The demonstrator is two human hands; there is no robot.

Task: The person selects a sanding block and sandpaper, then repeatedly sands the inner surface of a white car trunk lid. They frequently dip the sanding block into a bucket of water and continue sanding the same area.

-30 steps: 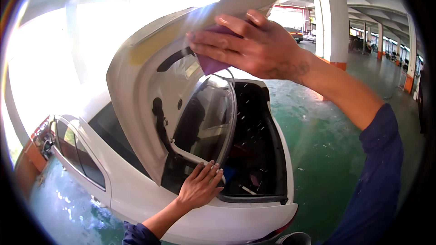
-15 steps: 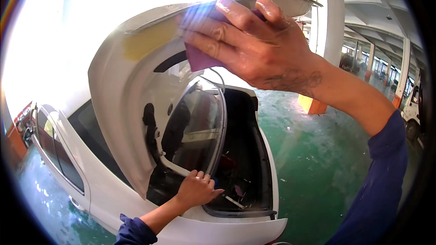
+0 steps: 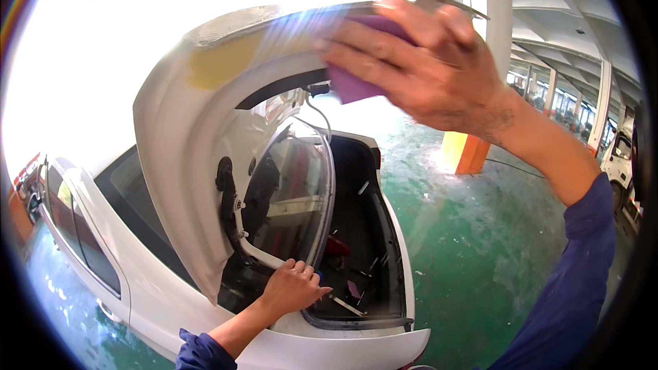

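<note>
Raised high, my right hand (image 3: 439,79) holds a purple sheet (image 3: 353,85), probably sandpaper, flat against the underside edge of the white car's lifted trunk lid (image 3: 168,113). The fingers lie extended over the sheet and are slightly blurred. To their left, the lid bears a yellow patch (image 3: 223,62) and a rough grey strip along its top edge. Low in the middle, my left hand (image 3: 293,288) has its fingers curled over the rim at the near corner of a glass panel (image 3: 291,199), beside the dark trunk opening (image 3: 356,233).
Inside the trunk lie a small purple piece (image 3: 353,289), a red item and several thin light strips. A white pillar with an orange base (image 3: 462,153) stands on the green floor (image 3: 473,253) at right. Part of a white vehicle (image 3: 620,154) shows at the far right.
My right hand has slid right along the lid's edge with the purple sheet, uncovering more of the lid. My left hand keeps its place on the rim. The view has shifted slightly.
</note>
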